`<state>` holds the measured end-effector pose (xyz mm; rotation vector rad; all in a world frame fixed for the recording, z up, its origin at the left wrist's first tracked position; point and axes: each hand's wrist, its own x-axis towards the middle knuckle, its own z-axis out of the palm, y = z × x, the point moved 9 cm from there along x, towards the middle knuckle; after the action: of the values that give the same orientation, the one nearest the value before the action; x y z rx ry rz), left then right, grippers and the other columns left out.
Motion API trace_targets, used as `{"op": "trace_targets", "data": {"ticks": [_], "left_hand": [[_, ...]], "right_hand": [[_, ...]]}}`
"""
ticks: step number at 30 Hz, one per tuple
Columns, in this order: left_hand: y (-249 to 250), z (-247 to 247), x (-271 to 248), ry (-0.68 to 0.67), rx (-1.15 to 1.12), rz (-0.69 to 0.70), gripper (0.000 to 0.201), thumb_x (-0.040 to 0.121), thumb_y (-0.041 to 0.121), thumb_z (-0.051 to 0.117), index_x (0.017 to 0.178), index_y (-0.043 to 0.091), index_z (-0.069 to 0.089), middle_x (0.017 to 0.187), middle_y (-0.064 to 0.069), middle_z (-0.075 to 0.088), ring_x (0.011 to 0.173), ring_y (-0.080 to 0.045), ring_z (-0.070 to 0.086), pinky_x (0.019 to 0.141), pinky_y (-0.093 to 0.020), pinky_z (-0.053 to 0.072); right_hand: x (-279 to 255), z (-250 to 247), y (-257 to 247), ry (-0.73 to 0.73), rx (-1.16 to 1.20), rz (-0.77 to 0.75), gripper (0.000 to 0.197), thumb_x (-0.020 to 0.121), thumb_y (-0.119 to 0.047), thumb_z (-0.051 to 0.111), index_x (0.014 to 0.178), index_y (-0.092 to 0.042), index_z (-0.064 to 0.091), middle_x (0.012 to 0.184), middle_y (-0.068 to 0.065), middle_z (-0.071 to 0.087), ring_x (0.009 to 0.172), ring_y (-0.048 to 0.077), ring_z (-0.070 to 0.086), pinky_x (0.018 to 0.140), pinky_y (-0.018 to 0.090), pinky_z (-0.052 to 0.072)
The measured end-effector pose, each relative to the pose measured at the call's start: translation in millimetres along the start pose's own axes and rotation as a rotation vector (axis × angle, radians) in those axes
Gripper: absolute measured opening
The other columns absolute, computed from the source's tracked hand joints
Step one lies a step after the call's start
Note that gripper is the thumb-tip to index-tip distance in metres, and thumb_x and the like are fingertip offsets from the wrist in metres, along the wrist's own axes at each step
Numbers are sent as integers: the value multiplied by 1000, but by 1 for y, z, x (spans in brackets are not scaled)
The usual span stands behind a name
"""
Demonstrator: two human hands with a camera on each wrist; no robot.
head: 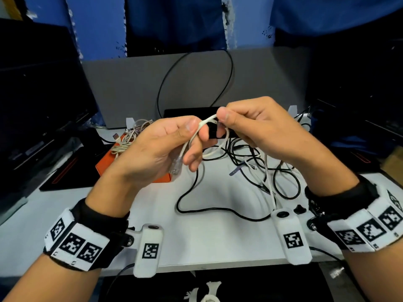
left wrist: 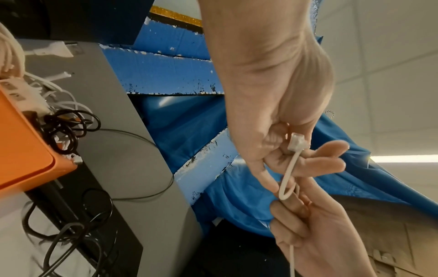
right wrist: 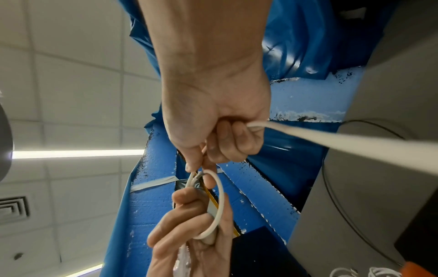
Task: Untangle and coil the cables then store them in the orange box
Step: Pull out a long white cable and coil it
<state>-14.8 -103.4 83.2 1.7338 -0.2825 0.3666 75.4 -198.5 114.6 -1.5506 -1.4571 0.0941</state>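
One box (head: 109, 164), orange, sits on the table (head: 218, 236) at the left. The left hand (head: 152, 147) covers most of it, so only a corner and an edge show in the head view. A pale bundle (head: 128, 136) of coiled cables lies on it; how many cables make it up is hard to tell. The left wrist view shows the box's side (left wrist: 26, 150) with white and black leads spilling past its rim, too knotted to count.

Two hands are raised above the table, close together. The left hand grips one white cable (head: 196, 136): thumb and forefinger pinch it near the bend, and its clear plug (head: 176, 166) lies in the palm under curled fingers. In the left wrist view the plug (left wrist: 298, 142) sits against the fingers with the cable (left wrist: 288, 172) looping down to the right hand (left wrist: 315, 234).

The right hand (head: 257, 123) pinches the same cable at the top of the bend, the other fingers curled round it lower down. In the right wrist view the cable (right wrist: 221, 196) forms one small loop between the right hand (right wrist: 213, 112) and the left hand (right wrist: 189, 234), then runs out past the camera, blurred.

On the table to the right lies a tangle (head: 261, 171) of black cables, their number unclear where they cross. One thin black lead (head: 231, 68) arcs up the grey panel (head: 130, 83) behind.
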Motion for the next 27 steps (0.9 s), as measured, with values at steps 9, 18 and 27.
{"op": "trace_targets", "data": {"ticks": [9,18,27], "left_hand": [[3,-31,3,322,-368,97,29,109,24,34,99,11,58,60,11,48,40,-3,44,80,-22,53],[3,-45,2,381,-275,168,32,109,8,32,132,-7,49,77,4,55,67,-8,58,104,-32,48],[-1,-24,2,244,535,46,32,109,18,37,134,9,55,100,1,77,66,-38,65,71,-16,51]], "right_hand": [[7,-14,39,217,-337,78,26,108,-29,52,127,-35,69,63,-15,56,56,7,49,57,22,38],[-14,78,41,-449,-652,117,33,110,-41,41,142,-39,47,83,-11,60,75,11,54,73,36,43],[-12,44,-8,-332,-395,10,26,98,-42,65,74,-35,62,64,-22,62,65,2,59,59,17,45]]}}
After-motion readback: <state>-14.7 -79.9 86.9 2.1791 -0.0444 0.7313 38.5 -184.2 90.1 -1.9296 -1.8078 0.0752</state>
